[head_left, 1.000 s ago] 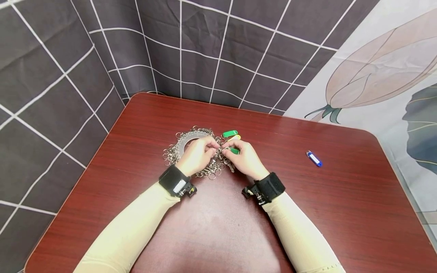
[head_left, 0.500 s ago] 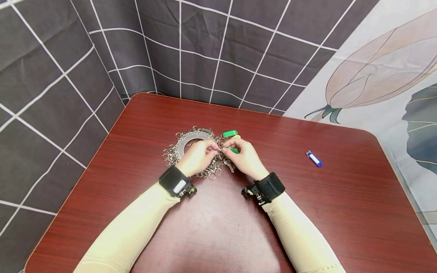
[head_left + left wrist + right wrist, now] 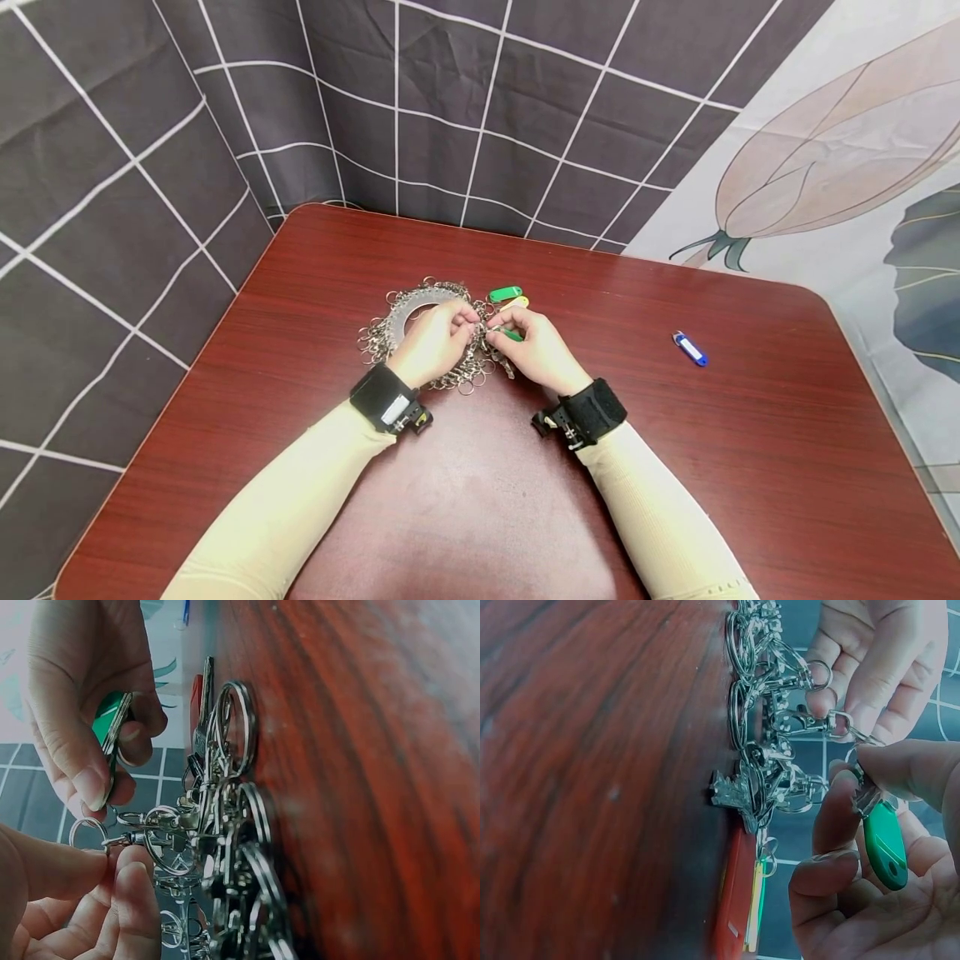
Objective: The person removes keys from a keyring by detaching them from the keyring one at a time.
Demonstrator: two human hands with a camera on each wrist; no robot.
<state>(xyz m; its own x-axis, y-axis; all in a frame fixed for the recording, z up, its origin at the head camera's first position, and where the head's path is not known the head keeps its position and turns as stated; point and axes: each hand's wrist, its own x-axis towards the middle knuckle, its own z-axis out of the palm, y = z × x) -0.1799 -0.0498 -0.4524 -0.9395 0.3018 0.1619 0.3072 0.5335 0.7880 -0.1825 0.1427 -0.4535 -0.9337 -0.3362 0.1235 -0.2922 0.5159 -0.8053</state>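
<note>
A flat grey ring [image 3: 397, 322], hung all round with metal clasps and split rings, lies on the table. My left hand [image 3: 435, 340] is over its right side. In the left wrist view, its thumb and finger pinch a split ring [image 3: 88, 820] beside a swivel clasp [image 3: 124, 838]. Close by, my right hand [image 3: 542, 346] pinches a key [image 3: 865, 798] with a green key tag [image 3: 886, 844] against its palm side. The fingertips of both hands nearly meet, and fingers partly hide where the key's ring and the split ring come together.
Another green tag [image 3: 506, 293] and a yellow tag [image 3: 519, 302] lie just behind my right hand. A red tag [image 3: 736, 892] with keys sits beside the clasps in the right wrist view. Farther right on the table [image 3: 750, 433] lies a blue tag [image 3: 690, 348].
Both hands stay in nearly the same place, with small shifts of the fingertips. The green tag in my right hand has tilted slightly and shows less in the head view.
</note>
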